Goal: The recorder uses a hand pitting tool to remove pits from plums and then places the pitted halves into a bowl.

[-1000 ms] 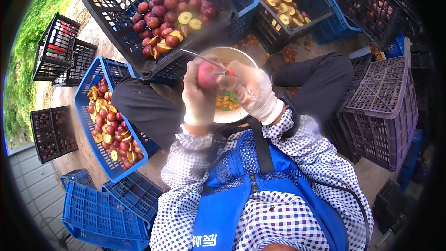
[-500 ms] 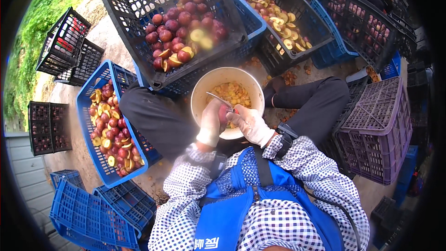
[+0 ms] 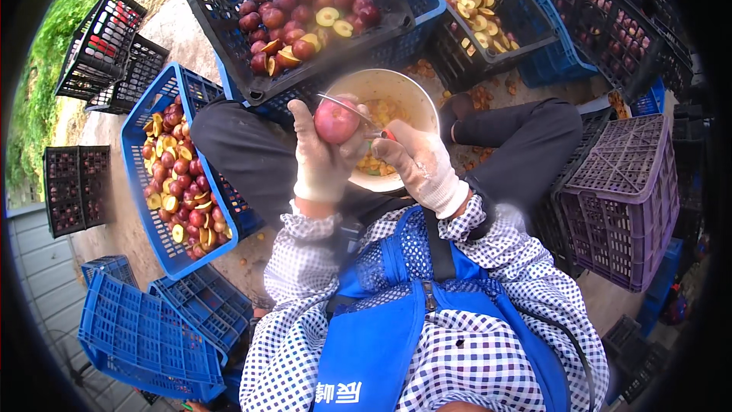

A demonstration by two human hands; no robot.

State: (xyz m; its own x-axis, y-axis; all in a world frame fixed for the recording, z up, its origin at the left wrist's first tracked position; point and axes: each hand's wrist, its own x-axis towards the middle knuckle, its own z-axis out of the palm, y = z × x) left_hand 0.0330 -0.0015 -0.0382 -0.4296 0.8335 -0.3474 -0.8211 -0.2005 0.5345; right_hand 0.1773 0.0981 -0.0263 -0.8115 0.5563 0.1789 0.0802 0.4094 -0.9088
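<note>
My left hand (image 3: 315,160), in a pale work glove, holds a whole red plum (image 3: 335,122) between thumb and fingers. My right hand (image 3: 424,166), also gloved, grips a knife (image 3: 389,135) with a red handle, its curved metal blade lying across the plum's upper side. Both hands are above the near part of a cream-coloured bucket (image 3: 429,99) between my legs. Inside the bucket are yellowish bits of fruit (image 3: 379,165), partly hidden by my hands. Just beyond it, a black crate (image 3: 385,46) holds red plums (image 3: 293,8), with two cut yellow halves (image 3: 334,23) on top.
A blue crate (image 3: 130,145) of whole and cut plums stands at left. Cut fruit fills another black crate (image 3: 526,42) at far right. Blue crates (image 3: 145,336) lie near left; purple crates (image 3: 621,183) are stacked at right. Fruit scraps (image 3: 480,95) litter the floor.
My hands have risen and moved apart slightly, bringing the plum into fuller view. The two yellow halves, blurred before over the black crate, now rest sharply on its plums. The view has shifted.
</note>
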